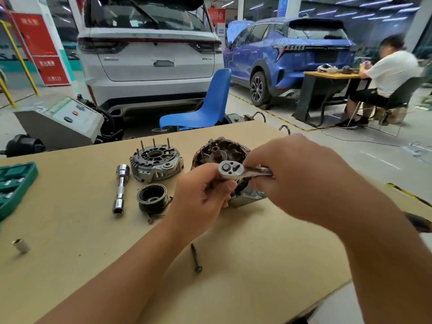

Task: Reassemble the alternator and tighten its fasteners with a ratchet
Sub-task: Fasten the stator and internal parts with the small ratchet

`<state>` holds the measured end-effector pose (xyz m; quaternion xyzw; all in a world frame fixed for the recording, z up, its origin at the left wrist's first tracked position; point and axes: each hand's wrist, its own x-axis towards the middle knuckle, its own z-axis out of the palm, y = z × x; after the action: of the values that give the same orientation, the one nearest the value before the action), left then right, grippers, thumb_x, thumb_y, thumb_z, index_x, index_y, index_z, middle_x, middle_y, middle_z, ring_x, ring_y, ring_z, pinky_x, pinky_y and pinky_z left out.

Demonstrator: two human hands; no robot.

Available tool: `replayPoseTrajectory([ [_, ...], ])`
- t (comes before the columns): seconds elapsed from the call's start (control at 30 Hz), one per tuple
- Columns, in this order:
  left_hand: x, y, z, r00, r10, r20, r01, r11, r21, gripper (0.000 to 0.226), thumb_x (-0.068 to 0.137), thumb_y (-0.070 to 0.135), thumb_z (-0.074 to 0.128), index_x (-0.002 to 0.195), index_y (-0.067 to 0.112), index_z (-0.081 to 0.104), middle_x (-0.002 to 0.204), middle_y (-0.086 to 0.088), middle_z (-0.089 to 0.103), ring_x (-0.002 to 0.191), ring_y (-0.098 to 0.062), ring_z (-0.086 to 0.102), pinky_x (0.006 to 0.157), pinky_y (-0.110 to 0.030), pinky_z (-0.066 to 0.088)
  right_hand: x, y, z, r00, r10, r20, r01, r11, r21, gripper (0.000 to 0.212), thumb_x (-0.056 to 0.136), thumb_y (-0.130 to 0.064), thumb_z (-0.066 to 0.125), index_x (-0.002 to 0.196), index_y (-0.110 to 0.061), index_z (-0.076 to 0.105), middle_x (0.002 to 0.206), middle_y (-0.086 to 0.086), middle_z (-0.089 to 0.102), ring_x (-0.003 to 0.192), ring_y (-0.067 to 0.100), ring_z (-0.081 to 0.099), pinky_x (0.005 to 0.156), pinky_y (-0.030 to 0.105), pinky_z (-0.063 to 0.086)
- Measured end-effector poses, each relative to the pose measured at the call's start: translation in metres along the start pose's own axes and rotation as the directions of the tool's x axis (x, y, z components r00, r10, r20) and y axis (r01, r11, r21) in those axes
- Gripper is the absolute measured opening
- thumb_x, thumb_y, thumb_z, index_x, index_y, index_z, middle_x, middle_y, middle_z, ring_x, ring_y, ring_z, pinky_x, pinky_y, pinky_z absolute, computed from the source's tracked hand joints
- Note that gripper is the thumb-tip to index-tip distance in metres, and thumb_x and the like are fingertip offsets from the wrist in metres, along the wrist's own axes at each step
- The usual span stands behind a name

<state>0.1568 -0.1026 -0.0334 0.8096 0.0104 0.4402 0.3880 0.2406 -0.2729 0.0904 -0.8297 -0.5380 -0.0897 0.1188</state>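
held a ratchet above the middle of the desk, right hand clenched round its handle, left hand pinching under its round head. directly behind and partly hidden, toward the far edge: the alternator stator housing, copper windings showing. left of it, the alternator end cover with three upright studs. nearer from that, a black pulley and a chrome socket extension. close to the near edge, a long bolt. by the left edge, a small socket and a green tool case.
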Motion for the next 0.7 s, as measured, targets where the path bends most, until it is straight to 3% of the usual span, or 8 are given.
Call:
replayPoseTrajectory([
  [0.17,0.002,0.008,0.002,0.982,0.184,-0.038,-0.162,0.934,0.317,0.013,0.076,0.001,0.086,0.084,0.004,0.076,0.078,-0.002,0.072,0.068,-0.02,0.064,0.06,-0.036,0.052,-0.027,-0.018,0.021,0.987,0.16,0.001,-0.159,0.976,0.148,0.008,0.09,-0.039,0.061,0.088,-0.031,0.06,0.079,-0.006,0.055,0.071,0.019,0.056,0.055,0.03,0.041],
  [0.33,-0.002,0.009,0.009,0.968,0.223,-0.118,-0.158,0.902,0.403,0.022,0.065,-0.015,0.078,0.074,0.005,0.071,0.067,-0.002,0.067,0.059,-0.013,0.055,0.053,-0.028,0.044,-0.035,-0.03,0.029,0.965,0.264,0.0,-0.257,0.938,0.233,0.008,0.09,-0.034,0.061,0.085,-0.028,0.061,0.074,-0.005,0.056,0.067,0.014,0.055,0.052,0.03,0.04],
  [0.47,-0.003,0.012,0.011,0.968,0.209,-0.138,-0.147,0.92,0.363,0.018,0.07,-0.007,0.075,0.076,0.008,0.068,0.062,0.002,0.062,0.053,-0.013,0.052,0.048,-0.024,0.04,-0.032,-0.037,0.026,0.968,0.249,0.015,-0.241,0.919,0.311,0.017,0.093,-0.027,0.062,0.077,-0.023,0.061,0.076,-0.004,0.065,0.074,0.021,0.064,0.071,0.038,0.055],
  [0.7,-0.004,0.008,0.016,0.976,0.145,-0.163,-0.075,0.926,0.371,0.026,0.066,-0.013,0.08,0.074,0.007,0.067,0.061,0.0,0.061,0.052,-0.016,0.051,0.047,-0.028,0.038,-0.024,-0.047,0.014,0.971,0.222,0.094,-0.238,0.944,0.228,0.021,0.098,-0.027,0.059,0.077,-0.024,0.058,0.085,0.0,0.067,0.085,0.024,0.066,0.084,0.037,0.053],
])
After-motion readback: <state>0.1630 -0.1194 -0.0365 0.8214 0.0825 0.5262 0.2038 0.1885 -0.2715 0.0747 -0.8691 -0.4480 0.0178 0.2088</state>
